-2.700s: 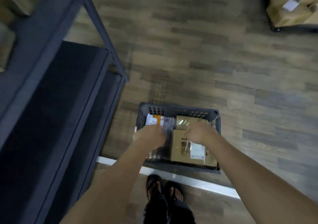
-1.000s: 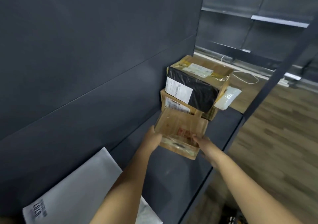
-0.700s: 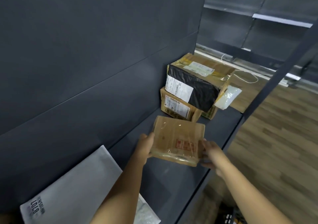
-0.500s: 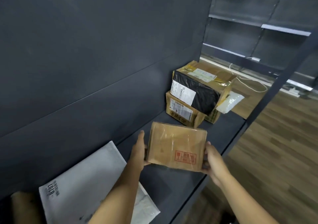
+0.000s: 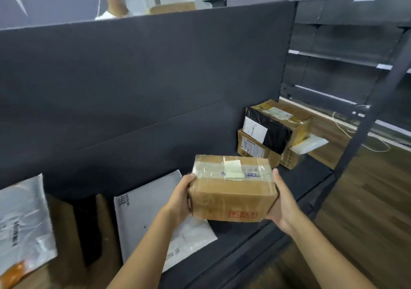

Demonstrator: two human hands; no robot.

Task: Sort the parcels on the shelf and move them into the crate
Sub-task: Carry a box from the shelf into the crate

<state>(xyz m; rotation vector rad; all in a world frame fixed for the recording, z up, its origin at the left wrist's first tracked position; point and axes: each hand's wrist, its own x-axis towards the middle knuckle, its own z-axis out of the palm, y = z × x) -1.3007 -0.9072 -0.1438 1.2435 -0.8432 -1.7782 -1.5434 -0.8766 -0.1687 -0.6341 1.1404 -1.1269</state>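
Dark shelf (image 5: 295,184), edge running toward 1 o'clock: left hand (image 5: 178,202) and right hand (image 5: 283,206) clasp a taped parcel (image 5: 231,197) over it; stacked boxes (image 5: 269,133) at 1 o'clock, open floor (image 5: 367,222) at 4.

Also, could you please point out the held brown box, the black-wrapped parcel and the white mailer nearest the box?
brown box (image 5: 231,199), head view, front cardboard face.
black-wrapped parcel (image 5: 276,135), head view, black side.
white mailer (image 5: 143,207), head view, flat upper face.
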